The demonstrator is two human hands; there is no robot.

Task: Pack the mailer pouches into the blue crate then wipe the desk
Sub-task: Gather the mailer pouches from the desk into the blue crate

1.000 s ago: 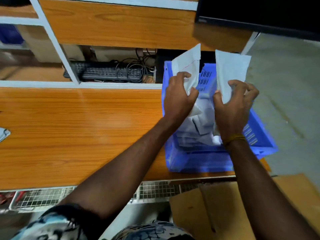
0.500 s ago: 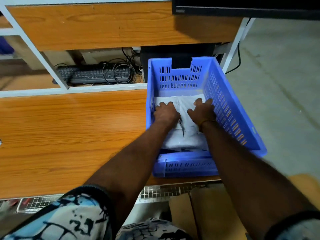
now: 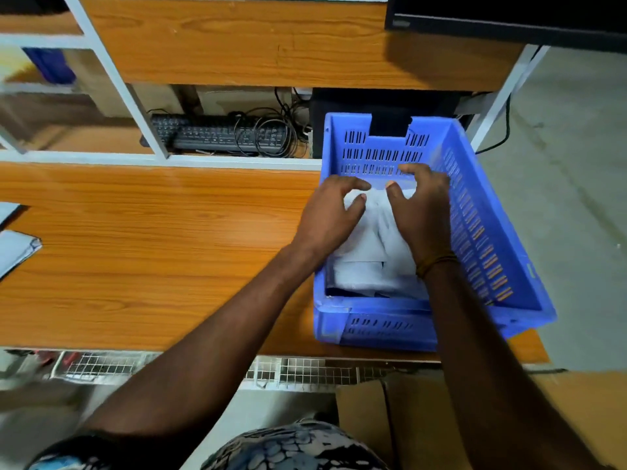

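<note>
**Both hands on the pouches inside the blue crate**

The blue crate [image 3: 481, 212], a slotted plastic bin, sits at the right end of the wooden desk [image 3: 152, 252], its near wall close to the desk's front edge and its right side overhanging the desk's right edge. Inside it lies a heap of white mailer pouches [image 3: 369, 266], piled loosely against the crate's left and near walls.

The left hand [image 3: 334, 215] reaches in over the crate's left wall, its fingers curled round the top of an upstanding white pouch, the thumb pressed against it. The right hand [image 3: 422, 212] is just beside it, further into the crate, its fingers and thumb bent over the same bunched white material. The two hands nearly meet at the fingertips. A yellow thread band [image 3: 436, 262] circles the right wrist.

At the desk's far left edge lie further pouches [image 3: 17, 249], only partly in view.

Behind the desk, on a lower shelf, a black keyboard [image 3: 217, 134] rests among tangled black cables [image 3: 271, 130]. A dark monitor [image 3: 509, 15] stands at the top right corner on the upper shelf. Below the desk's front edge run a wire-mesh tray [image 3: 305, 371] and a cardboard box [image 3: 373, 422].
</note>
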